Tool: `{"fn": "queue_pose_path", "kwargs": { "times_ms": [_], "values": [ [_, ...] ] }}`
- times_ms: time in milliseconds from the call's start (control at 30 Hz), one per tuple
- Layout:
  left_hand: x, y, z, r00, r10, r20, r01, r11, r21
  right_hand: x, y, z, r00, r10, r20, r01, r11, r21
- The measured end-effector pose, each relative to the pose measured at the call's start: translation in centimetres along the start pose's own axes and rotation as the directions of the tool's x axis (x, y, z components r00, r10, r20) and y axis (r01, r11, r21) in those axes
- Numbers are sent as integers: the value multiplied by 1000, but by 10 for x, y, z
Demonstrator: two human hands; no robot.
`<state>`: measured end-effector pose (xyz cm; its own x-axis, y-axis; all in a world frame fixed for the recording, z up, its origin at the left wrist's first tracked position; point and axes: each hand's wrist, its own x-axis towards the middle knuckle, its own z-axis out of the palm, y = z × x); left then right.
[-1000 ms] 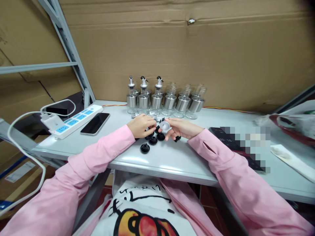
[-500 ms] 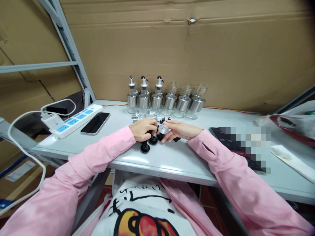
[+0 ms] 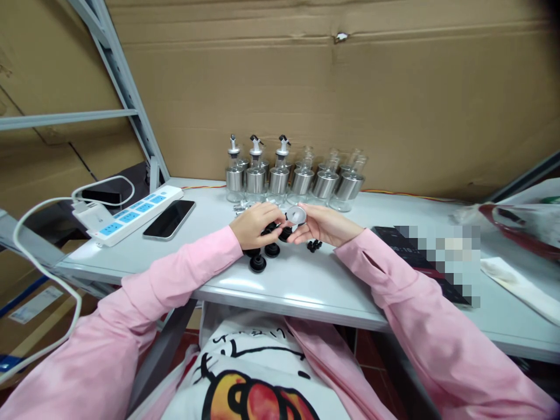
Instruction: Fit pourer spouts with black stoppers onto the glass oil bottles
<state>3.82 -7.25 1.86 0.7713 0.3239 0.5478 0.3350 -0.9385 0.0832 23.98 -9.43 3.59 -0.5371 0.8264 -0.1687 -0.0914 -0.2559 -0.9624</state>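
- Between the two hands, above the middle of the table [image 3: 289, 287], a pale round cap [image 3: 296, 216] sits with its hollow side facing the person.
- The right hand [image 3: 326, 224] holds it by the edge between thumb and fingers, its grip narrow.
- The left hand [image 3: 256, 224] comes in from the left with bent fingers, its tips close against the cap's left edge (whether they pinch some small piece, I cannot tell).
- What has just changed: the cap is a little farther from the near edge and tipped more toward the viewer, and the left fingertips have closed in on it. To my eye, both hands are now busy with this one part.
- With the right hand shifted away, the small black pieces [image 3: 314, 245] on the near right show more fully.
- Just below the hands, black round stoppers [image 3: 258, 263] lie on the table, some partly hidden by the left hand.
- Beyond the left hand lie silvery parts [image 3: 243, 205], too blurred to sort.
- At the far side stand glass bottles [image 3: 301, 182] with steel bands; the three front ones on the left wear pourers [image 3: 256, 146].
- Farther out, a phone [image 3: 170, 220] and a power strip [image 3: 131, 219] lie left, a dark-screened device [image 3: 391, 240] right.
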Motion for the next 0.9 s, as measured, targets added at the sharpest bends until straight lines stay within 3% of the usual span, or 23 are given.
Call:
{"fn": "queue_pose_path", "kwargs": {
  "times_ms": [133,300,567,700,900],
  "values": [
    [-2,-2,8,995,103,-1,-103,995,-3,0,-1,-1,999,-7,-40,9,999,43],
    [-4,-4,13,993,112,36,-113,994,8,1,-1,-2,997,-8,-81,13,998,60],
    [0,-2,12,993,-75,91,80,995,-53,-1,-3,-1,989,-96,-115,103,993,56],
    [0,-2,12,986,-165,22,164,986,3,-1,-6,-7,969,-165,-183,178,982,57],
    [-3,-4,13,982,-163,-93,166,986,22,-2,-6,-6,984,-93,-149,101,994,51]
  ]
}}
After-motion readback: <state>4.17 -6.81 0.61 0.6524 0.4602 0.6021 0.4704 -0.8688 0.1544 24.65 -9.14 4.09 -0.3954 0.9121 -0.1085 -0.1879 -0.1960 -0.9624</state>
